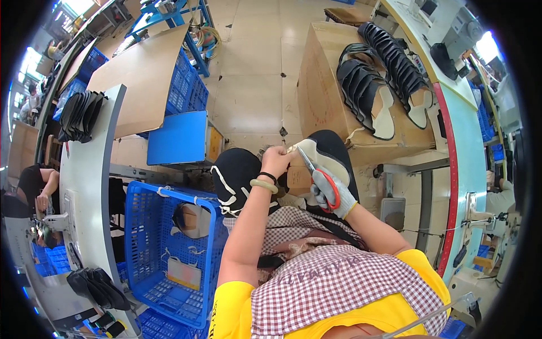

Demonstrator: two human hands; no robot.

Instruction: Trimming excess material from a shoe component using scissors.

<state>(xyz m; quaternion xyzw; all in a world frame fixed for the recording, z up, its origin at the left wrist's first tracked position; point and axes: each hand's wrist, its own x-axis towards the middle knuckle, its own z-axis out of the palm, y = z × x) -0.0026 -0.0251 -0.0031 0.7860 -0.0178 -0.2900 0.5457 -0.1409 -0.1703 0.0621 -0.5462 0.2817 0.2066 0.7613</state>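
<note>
My bare left hand (pixel 276 160), with a bracelet on its wrist, has its fingers closed on the edge of a cream-and-tan shoe upper piece (pixel 299 176) over my lap. My right hand (pixel 332 192), in a grey work glove, is shut on red-handled scissors (pixel 337 198). Their blades (pixel 306 161) point up and left over the piece, close to my left fingertips. How far the blades are apart is too small to tell. Several thin cream trimming strips (pixel 224 185) lie on my dark left knee.
On a cardboard box (pixel 322 107) at the right, two rows of black-and-cream shoe uppers (pixel 367 90) overlap. A blue plastic crate (pixel 132 243) with a few pieces inside stands at my left. Worktables with sewing machines flank me; black pieces (pixel 83 116) hang over the left table. A blue stool (pixel 178 137) stands ahead.
</note>
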